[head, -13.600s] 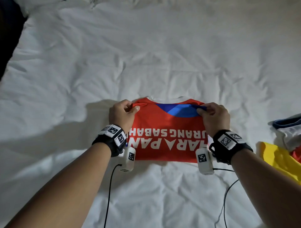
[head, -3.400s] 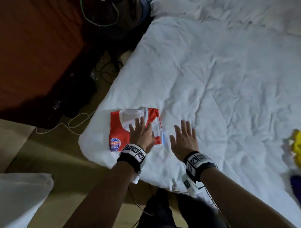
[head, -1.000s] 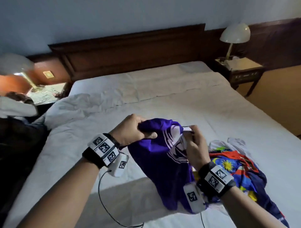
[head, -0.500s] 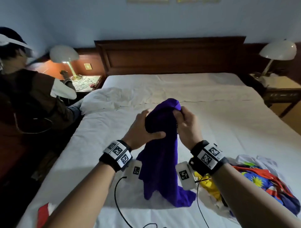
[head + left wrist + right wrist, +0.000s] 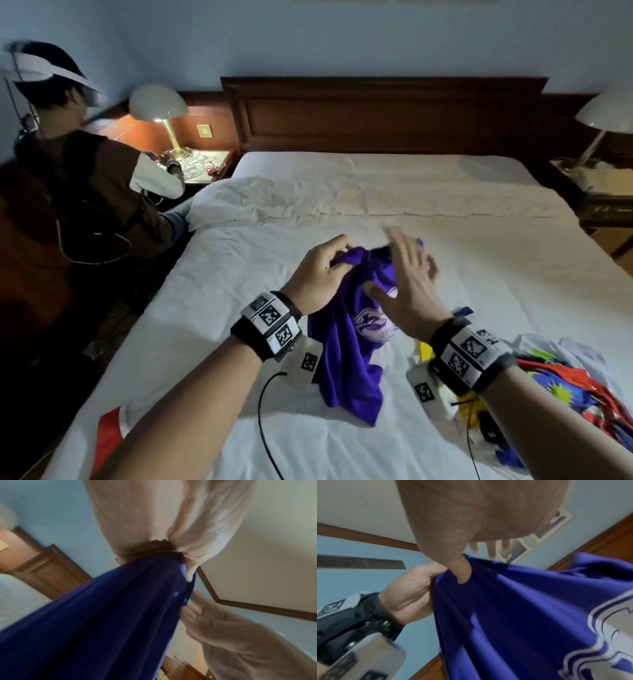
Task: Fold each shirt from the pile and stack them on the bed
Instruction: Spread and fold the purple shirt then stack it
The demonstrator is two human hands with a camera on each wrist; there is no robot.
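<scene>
At the far left a second person (image 5: 65, 164) in a dark vest and white visor bends toward a nightstand, where a brass-stemmed lamp (image 5: 161, 113) with a pale dome shade glows. A folded red and white shirt (image 5: 109, 428) lies flat near the left edge of the bed (image 5: 496, 274), whose white sheet is soft and creased.

The left forearm reaches forward and up over the mattress, wrist wrapped in a black band with printed square markers. The left hand (image 5: 318, 274) is raised above the sheet, its fingers curled and bunching the top edge of the purple shirt (image 5: 349, 349); the left wrist view shows the cloth gathered tight under the palm. The shirt is smooth, thin fabric with a white crest printed on it, hanging in loose vertical folds, its lower hem draped on the sheet.

The right forearm angles in beside it. The right hand (image 5: 407, 284) is spread, fingers straight and blurred, held against the front of the shirt, the thumb pressing the cloth.

At the far right, a crumpled pile of shirts (image 5: 565, 387) in red, blue, yellow and white lies on the bed.
</scene>
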